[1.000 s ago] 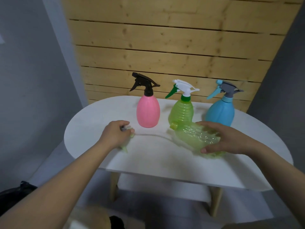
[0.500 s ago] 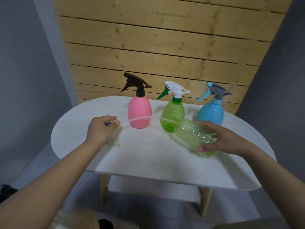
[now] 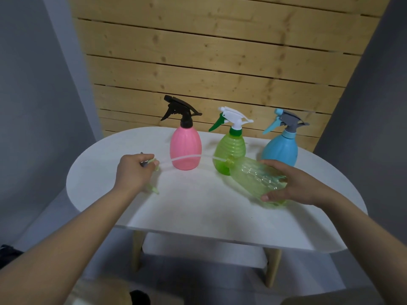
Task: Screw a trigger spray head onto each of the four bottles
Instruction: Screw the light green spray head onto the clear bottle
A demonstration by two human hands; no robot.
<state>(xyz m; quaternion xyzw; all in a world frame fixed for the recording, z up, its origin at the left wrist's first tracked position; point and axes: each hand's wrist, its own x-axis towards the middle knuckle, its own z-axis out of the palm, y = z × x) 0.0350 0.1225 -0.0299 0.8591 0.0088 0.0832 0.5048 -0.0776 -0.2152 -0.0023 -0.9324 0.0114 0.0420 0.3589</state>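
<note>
Three capped bottles stand at the back of the white table (image 3: 198, 212): a pink bottle (image 3: 185, 148) with a black head, a green bottle (image 3: 229, 148) with a white and green head, a blue bottle (image 3: 280, 148) with a grey head. My right hand (image 3: 293, 183) grips a headless pale green bottle (image 3: 257, 179), held tilted with its neck pointing left. My left hand (image 3: 134, 170) is closed on a pale green trigger spray head (image 3: 152, 164). Its white dip tube (image 3: 187, 158) stretches right and its tip sits at the bottle's neck.
A wooden slat wall (image 3: 209, 62) rises behind the table, with grey walls on both sides. The table's front edge runs just under my forearms, with its wooden legs (image 3: 137, 245) below. A dark object (image 3: 6, 252) lies on the floor at far left.
My left hand lifted the spray head off the table and swung its tube toward the bottle. My right hand raised the pale green bottle and tilted its neck left.
</note>
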